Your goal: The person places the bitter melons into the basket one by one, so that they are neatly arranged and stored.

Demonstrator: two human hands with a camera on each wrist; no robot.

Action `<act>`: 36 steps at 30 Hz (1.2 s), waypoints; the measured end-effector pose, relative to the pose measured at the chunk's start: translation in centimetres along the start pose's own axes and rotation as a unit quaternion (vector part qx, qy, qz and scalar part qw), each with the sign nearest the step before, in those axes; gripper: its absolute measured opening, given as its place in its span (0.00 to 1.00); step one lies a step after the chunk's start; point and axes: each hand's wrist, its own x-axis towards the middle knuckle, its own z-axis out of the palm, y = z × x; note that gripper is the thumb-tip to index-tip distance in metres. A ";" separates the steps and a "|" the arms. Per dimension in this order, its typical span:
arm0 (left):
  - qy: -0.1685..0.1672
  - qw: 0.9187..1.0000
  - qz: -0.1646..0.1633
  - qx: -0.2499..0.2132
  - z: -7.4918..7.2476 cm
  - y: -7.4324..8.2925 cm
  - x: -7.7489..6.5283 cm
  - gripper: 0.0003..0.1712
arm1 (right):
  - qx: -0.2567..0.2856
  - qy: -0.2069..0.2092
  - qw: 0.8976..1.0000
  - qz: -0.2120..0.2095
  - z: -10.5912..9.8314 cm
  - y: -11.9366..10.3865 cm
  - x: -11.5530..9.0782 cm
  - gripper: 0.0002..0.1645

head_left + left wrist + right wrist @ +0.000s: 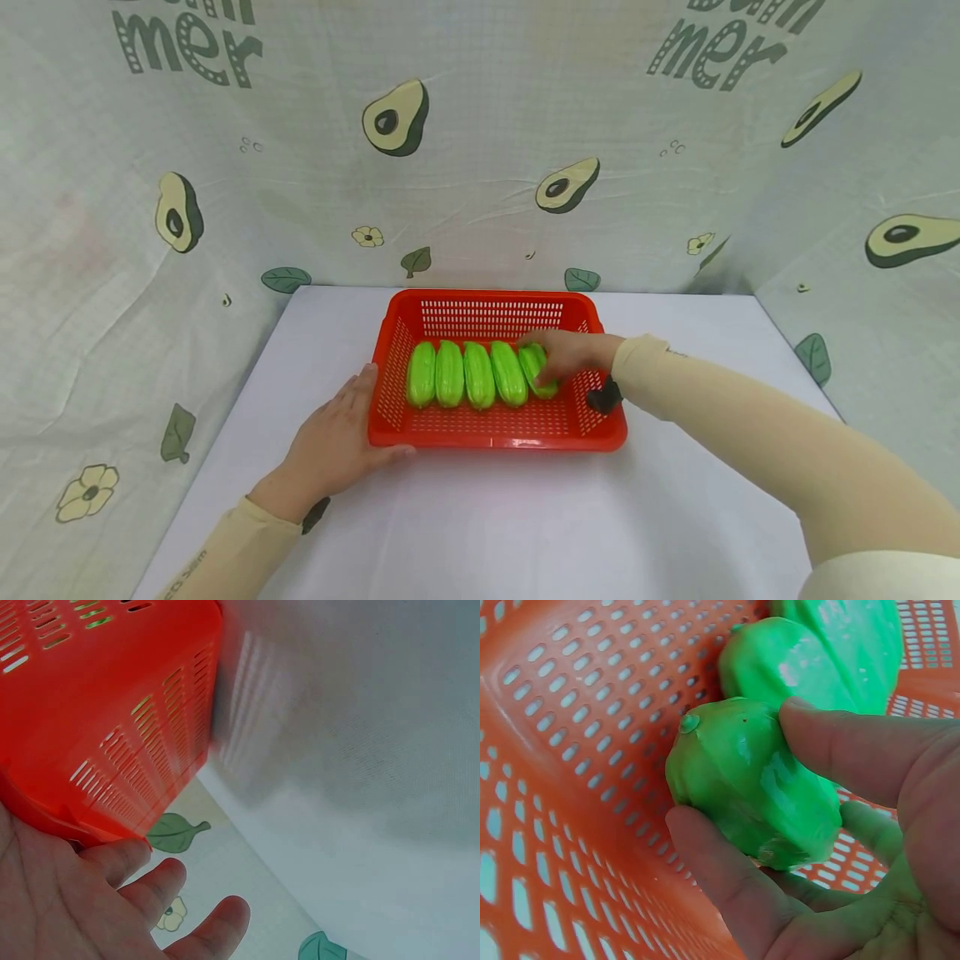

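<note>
A red plastic basket [487, 442] with slotted walls stands on the table, with several glossy green cucumber-shaped vegetables [450, 375] side by side in it. My right hand [566, 352] reaches in over the basket's right side. Its thumb and fingers hold the rightmost green cucumber-shaped vegetable [742, 780], whose knobbed end shows in the right wrist view. At the basket's near left corner, my left hand [337, 433] rests against the outside with fingers fairly straight. In the left wrist view, the left fingers [154, 889] lie by the basket's rim.
A white table top [487, 517] lies under the basket. Pale cloth [480, 233] printed with avocados and leaves hangs behind the table and along both sides. A dark strap piece [604, 396] hangs at the right wrist, beside the basket's right wall.
</note>
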 end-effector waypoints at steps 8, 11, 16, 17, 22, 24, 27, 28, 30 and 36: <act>-0.001 1.000 -0.001 0.002 -0.1 0.1 0.0 0.76 | -0.020 0.006 1.000 0.011 0.7 0.1 0.3 0.45; -0.002 1.000 -0.001 0.003 -0.1 0.1 0.0 0.76 | -0.016 0.008 1.000 0.015 0.7 0.0 0.3 0.46; -0.001 1.000 -0.002 0.003 -0.1 0.2 0.1 0.76 | -0.015 0.012 1.000 0.018 0.7 -0.1 0.3 0.46; -0.001 1.000 -0.002 0.003 -0.1 0.2 0.1 0.76 | -0.014 0.012 1.000 0.018 0.7 -0.1 0.3 0.46; -0.004 1.000 -0.005 0.003 -0.2 0.2 0.1 0.76 | -0.010 0.012 1.000 0.022 0.8 -0.1 0.3 0.46; -0.003 1.000 -0.005 0.003 -0.1 0.2 0.1 0.76 | -0.012 0.012 1.000 0.022 0.8 -0.1 0.3 0.46; -0.002 1.000 -0.003 0.002 -0.1 0.2 0.1 0.76 | -0.020 0.015 1.000 0.017 0.7 -0.1 0.3 0.46; -0.001 1.000 -0.003 0.002 -0.2 0.2 0.1 0.76 | -0.023 0.016 1.000 0.014 0.7 -0.1 0.3 0.46; -0.001 1.000 -0.002 0.001 -0.2 0.3 0.1 0.76 | -0.026 0.019 0.999 0.011 0.7 -0.1 0.3 0.46; -0.005 1.000 -0.006 0.004 -0.1 0.2 0.1 0.76 | -0.022 0.025 0.999 0.010 0.7 -0.1 0.4 0.46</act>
